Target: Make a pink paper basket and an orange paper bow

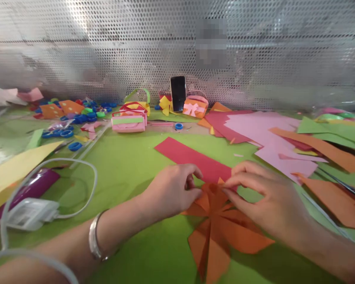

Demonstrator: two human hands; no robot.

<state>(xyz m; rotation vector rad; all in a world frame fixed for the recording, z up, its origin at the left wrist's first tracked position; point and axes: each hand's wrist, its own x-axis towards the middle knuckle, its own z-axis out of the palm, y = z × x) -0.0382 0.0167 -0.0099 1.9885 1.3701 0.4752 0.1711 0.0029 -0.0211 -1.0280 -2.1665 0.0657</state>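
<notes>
A folded orange paper piece [221,230] with fan-like creases lies on the green table [130,165] in front of me. My left hand [173,189] pinches its upper edge from the left, fingers closed on the paper. My right hand [268,199] pinches the same upper part from the right, thumb and forefinger pressed together on it. A silver bangle [94,238] sits on my left wrist. Just behind my hands lies a red paper strip [195,159].
Pink, orange and green paper sheets [272,134] spread at the right. Small paper baskets [128,120], a gift box [195,106] and an upright phone [178,92] stand at the back. Blue rings [73,146] lie at the left. A white charger with cable [32,213] and a purple device [32,187] sit near left.
</notes>
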